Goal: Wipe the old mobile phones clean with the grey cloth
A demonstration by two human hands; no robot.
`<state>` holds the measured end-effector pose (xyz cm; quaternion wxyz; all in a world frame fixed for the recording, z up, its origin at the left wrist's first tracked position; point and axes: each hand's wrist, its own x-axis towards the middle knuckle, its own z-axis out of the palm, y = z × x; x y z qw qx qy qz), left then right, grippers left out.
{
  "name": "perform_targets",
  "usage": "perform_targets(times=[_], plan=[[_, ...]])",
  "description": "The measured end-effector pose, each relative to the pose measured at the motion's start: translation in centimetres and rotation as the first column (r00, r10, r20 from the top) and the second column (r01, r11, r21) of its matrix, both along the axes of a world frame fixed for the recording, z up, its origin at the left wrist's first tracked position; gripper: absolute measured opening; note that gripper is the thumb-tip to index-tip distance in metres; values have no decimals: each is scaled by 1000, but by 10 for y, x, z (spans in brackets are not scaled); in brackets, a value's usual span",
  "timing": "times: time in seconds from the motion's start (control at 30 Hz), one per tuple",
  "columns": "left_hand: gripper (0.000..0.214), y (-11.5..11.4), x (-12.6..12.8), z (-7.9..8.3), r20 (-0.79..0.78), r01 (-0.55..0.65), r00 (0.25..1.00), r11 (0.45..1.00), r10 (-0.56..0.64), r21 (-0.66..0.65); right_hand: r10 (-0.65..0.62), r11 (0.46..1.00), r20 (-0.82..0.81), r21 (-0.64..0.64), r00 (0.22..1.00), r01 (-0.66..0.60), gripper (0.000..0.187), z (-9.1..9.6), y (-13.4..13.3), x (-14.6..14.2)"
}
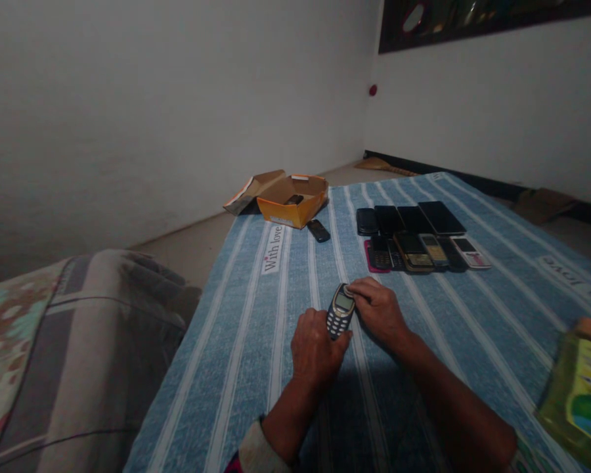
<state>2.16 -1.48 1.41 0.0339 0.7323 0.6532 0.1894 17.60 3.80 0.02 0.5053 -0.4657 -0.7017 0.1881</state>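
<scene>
A dark blue keypad phone [341, 307] with a small grey screen and pale buttons is held tilted above the striped cloth. My left hand [316, 345] is closed around its lower left side, with the thumb at the bottom edge. At the phone's upper right edge, the fingers of my right hand [378, 309] are pinched together against it. Whether anything small sits between those fingertips is hidden. Beyond my right hand lie phones in two rows, among them a gold-edged phone [414, 253], a white phone [469, 253] and a large black phone [442, 217].
A blue striped cloth [241, 348] covers the surface. An open orange box [280, 213] with a phone inside stands at the far left, a black phone [318, 230] beside it. A bottle of yellow-green liquid [566, 387] is at right. Draped fabric [98, 341] lies left.
</scene>
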Motion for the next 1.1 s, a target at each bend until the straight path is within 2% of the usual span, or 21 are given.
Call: perform_targets(times=[1.1], plan=[[25, 0, 0, -4, 3, 13, 1000, 999, -13, 50, -7, 1000, 19, 13, 1000, 7, 26, -1, -1, 0]])
